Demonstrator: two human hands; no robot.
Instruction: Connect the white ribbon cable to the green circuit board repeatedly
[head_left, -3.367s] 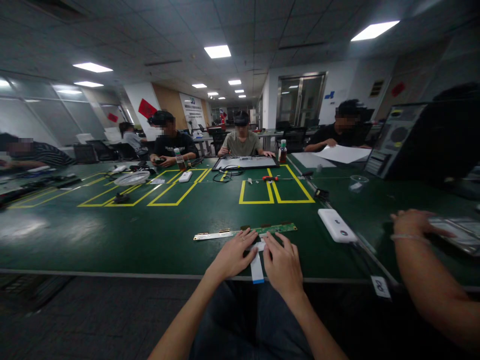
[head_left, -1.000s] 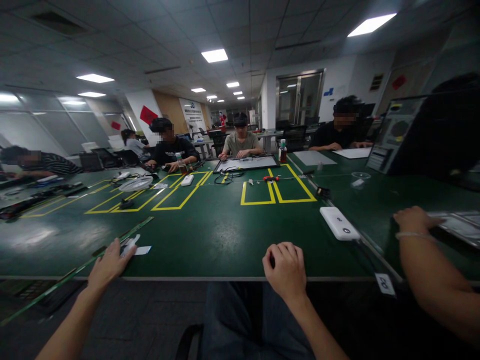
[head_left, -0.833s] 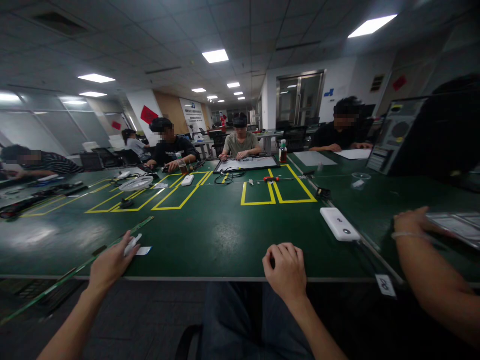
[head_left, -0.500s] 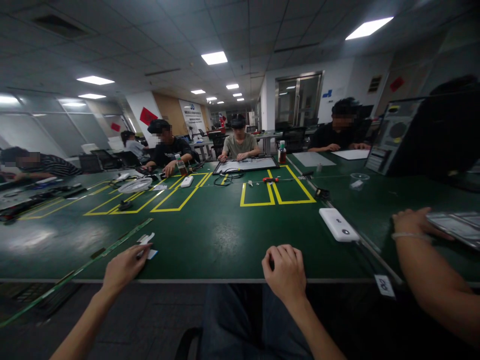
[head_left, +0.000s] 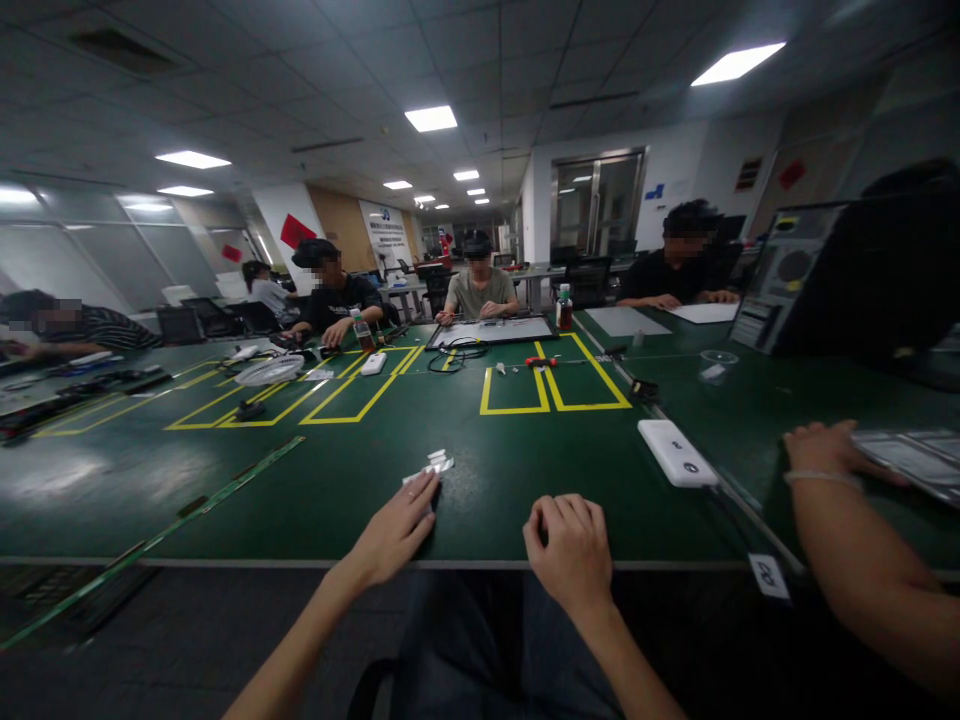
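Head view: right hand (head_left: 570, 545) is resting loosely curled on the worktop (head_left: 481, 530); cannot tell if it's gripping anything. Left hand (head_left: 394, 525), apart from it, is reaching flat, fingers straight, over white strips (head_left: 437, 463), which are showing just beyond its fingertips. Left of both, nearer the left, a long circuit board (head_left: 172, 529) is slanting away rightward, its near end overhanging. Farther, beyond the right, a red-handled tool (head_left: 540, 362) is lying.

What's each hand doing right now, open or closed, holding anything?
Left hand: open, fingers extended onto the white strips; any grip can't be told.
Right hand: loosely closed by the table edge, nothing visible in it.
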